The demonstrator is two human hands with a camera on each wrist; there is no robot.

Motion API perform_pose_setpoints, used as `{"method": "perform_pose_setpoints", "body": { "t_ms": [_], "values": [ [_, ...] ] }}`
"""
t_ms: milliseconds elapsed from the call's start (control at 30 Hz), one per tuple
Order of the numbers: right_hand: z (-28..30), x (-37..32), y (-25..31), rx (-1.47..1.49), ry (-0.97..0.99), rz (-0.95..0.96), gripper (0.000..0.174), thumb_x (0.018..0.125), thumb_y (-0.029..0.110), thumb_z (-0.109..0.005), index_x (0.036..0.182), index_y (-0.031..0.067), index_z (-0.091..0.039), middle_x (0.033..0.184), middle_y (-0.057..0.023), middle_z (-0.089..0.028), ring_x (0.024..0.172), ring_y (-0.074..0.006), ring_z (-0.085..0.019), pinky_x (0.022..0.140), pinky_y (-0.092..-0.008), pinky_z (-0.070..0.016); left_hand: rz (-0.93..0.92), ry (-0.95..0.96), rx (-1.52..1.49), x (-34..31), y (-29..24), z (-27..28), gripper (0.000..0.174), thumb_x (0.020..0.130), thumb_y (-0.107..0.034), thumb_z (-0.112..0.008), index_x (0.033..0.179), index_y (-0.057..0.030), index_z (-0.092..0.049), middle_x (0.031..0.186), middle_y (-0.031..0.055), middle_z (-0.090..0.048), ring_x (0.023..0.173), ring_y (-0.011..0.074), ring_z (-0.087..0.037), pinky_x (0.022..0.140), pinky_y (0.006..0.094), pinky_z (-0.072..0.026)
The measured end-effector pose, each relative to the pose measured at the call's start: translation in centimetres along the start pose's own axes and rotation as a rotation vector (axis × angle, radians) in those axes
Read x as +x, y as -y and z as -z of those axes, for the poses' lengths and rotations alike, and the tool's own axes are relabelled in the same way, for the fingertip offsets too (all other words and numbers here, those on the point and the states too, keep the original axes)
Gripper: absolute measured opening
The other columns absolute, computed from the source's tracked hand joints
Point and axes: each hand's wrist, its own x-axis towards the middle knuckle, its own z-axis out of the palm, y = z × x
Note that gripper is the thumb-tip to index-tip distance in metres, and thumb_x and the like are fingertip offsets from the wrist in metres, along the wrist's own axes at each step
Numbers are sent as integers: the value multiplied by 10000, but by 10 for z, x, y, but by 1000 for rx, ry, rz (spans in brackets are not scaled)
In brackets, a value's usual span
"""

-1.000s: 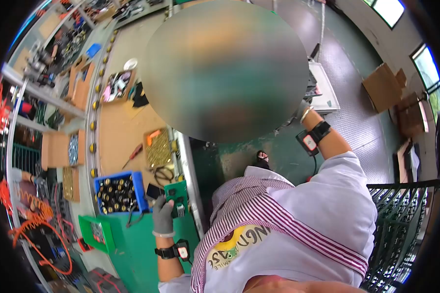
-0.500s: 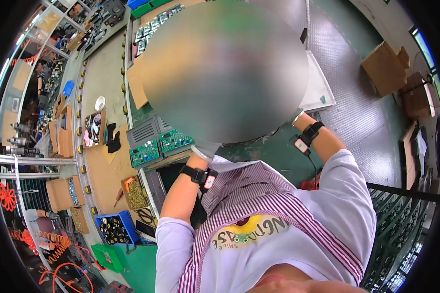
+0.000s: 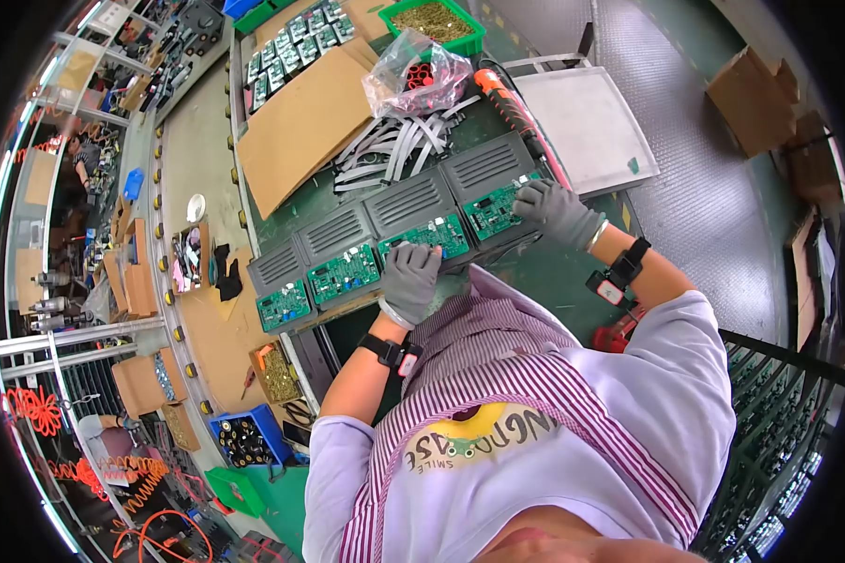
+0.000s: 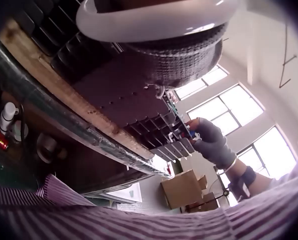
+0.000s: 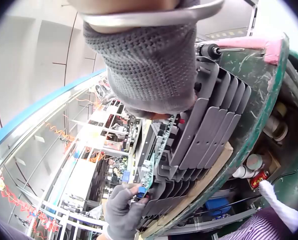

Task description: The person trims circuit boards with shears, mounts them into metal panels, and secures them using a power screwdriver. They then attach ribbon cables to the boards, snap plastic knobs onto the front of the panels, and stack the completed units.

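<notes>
Green boards lie against the left hand and right hand, each pinching a board's edge.

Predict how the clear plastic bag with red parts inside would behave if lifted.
The clear plastic bag would probably flop, since its film looks thin and crumpled. The red parts fill only some of it, so they may slump together.

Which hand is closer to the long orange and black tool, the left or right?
The right hand is nearer, at the circuit board closest to the tool. The left hand is farther away, at the next board along.
</notes>
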Motion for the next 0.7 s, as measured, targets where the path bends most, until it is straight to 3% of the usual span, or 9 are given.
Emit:
{"method": "perform_pose_setpoints", "body": {
  "t_ms": [100, 200, 267, 300, 400, 500, 600, 700],
  "values": [
    [8, -1, -2, -3, 76, 23, 415, 600, 198, -669, 962, 124, -481, 956, -49, -490, 963, -234, -509, 804, -345, -432, 10, 65, -44, 0, 2, 3, 61, 771, -147, -584, 743, -98, -561, 763, 15, -529, 744, 204, -524, 713, 334, -436],
    [23, -2, 6, 21, 102, 43, 504, 548, 242, -722, 972, 126, -477, 963, -51, -487, 973, -235, -500, 815, -349, -427, -12, 135, -38, -3, 3, 1, 152, 740, -140, -540, 881, -103, -582, 781, 7, -521, 756, 197, -513, 727, 340, -418],
    [28, -1, 8, 33, 110, 58, 532, 534, 261, -740, 976, 125, -478, 965, -51, -487, 978, -238, -495, 822, -353, -424, 40, 289, -78, -3, 4, 3, 173, 736, -190, -557, 879, -94, -583, 830, 25, -527, 819, 212, -511, 786, 359, -402],
    [25, -1, 9, 41, 122, 58, 539, 534, 270, -742, 980, 120, -479, 972, -52, -489, 982, -239, -494, 827, -356, -422, 65, 367, -95, 0, 3, 7, 191, 735, -215, -566, 878, -90, -583, 854, 34, -530, 851, 220, -510, 815, 369, -394],
    [20, -3, 6, 35, 139, 49, 552, 537, 291, -744, 986, 105, -482, 996, -52, -496, 1001, -239, -488, 845, -363, -418, 84, 244, -106, 15, 0, 29, 339, 692, -281, -652, 953, -74, -588, 1033, 86, -525, 1014, 253, -473, 915, 399, -349],
    [11, -8, 4, 53, 85, 6, 566, 541, 297, -744, 1002, 92, -486, 1028, -53, -504, 1034, -240, -478, 872, -367, -410, 115, 323, -168, 9, 3, 15, 566, 662, -329, -671, 1141, -70, -513, 1235, 117, -428, 1188, 277, -360, 1018, 413, -244],
    [12, -10, 5, 107, 6, -43, 617, 554, 304, -739, 1075, 96, -483, 1079, -63, -502, 1092, -251, -453, 930, -378, -377, 120, 459, -119, 2, 4, 4, 653, 676, -325, -659, 1238, -81, -434, 1323, 114, -361, 1247, 283, -303, 1051, 408, -205],
    [25, -7, 18, 50, -41, -24, 663, 589, 341, -709, 1157, 99, -466, 1172, -80, -475, 1172, -261, -400, 1009, -397, -311, 136, 572, -102, 7, 4, 10, 631, 698, -320, -639, 1242, -77, -434, 1347, 118, -335, 1263, 279, -286, 1068, 405, -174]
  ]
}}
